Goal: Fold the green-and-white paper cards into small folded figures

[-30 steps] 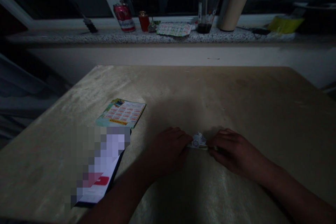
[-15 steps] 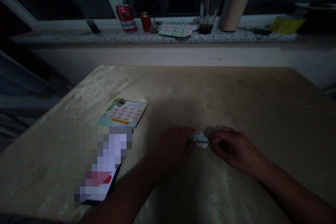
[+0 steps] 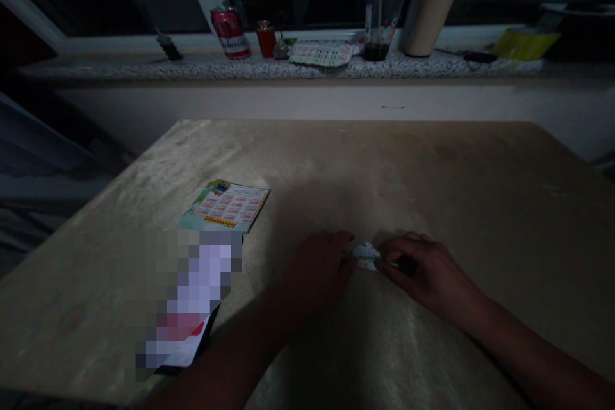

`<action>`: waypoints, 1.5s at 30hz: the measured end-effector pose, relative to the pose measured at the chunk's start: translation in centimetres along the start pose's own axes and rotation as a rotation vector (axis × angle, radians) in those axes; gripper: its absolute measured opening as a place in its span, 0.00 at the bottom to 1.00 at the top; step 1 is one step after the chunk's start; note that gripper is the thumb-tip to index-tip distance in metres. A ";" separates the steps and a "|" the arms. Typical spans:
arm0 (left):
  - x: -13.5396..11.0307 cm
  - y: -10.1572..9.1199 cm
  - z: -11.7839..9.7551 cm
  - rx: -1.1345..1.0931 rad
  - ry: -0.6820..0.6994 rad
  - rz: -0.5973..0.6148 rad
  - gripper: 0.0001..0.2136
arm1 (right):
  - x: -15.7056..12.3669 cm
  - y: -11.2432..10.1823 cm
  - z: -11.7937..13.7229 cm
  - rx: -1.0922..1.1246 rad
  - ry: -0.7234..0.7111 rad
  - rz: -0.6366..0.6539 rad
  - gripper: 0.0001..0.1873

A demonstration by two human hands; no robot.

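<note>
Between my two hands, just over the table (image 3: 331, 154), is a small folded piece of printed paper (image 3: 367, 256) with a pointed top. My left hand (image 3: 319, 269) pinches its left end between thumb and fingers. From the other side my right hand (image 3: 425, 269) grips its right end, the fingertips closed on the edge. Fingers cover both ends of the paper, and dim light blurs its finer folds. Left of my left hand lies a square printed sheet (image 3: 233, 205) with red blocks of print. Below that is a phone (image 3: 180, 355) with a lit screen, mostly pixelated.
Along the granite window sill (image 3: 192, 67) stand a red can (image 3: 230, 32), a small red jar (image 3: 266, 40), a printed packet (image 3: 321, 53), a lidded plastic cup (image 3: 379, 22) with dark liquid, a cardboard tube (image 3: 435, 6) and a yellow item (image 3: 526, 45).
My right thumb and fingertips have shifted slightly left along the paper. My left hand keeps its hold, and the other things lie where they were.
</note>
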State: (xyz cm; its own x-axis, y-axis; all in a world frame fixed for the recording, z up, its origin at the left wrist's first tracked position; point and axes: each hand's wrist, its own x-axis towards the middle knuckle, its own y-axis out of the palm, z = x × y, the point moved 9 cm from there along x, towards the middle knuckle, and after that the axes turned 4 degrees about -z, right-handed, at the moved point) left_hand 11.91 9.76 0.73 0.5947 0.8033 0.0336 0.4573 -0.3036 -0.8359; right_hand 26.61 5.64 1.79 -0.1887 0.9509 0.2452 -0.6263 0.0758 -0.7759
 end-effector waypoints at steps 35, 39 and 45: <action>0.3 0.0 0.2 0.091 -0.117 0.019 0.17 | 0.2 0.5 -0.3 -0.035 0.100 -0.018 0.05; 0.3 -0.2 0.0 0.103 -0.125 0.030 0.16 | 0.2 0.5 -0.3 -0.045 0.094 -0.015 0.04; 0.3 -0.1 0.0 0.115 -0.117 0.048 0.16 | 0.1 0.6 -0.3 -0.078 0.088 -0.010 0.05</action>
State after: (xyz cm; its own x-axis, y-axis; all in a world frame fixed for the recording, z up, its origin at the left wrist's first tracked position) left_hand 12.08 10.06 0.78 0.5294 0.8458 -0.0661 0.3481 -0.2876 -0.8922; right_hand 26.44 5.87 1.22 -0.1133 0.9725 0.2036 -0.5665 0.1051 -0.8173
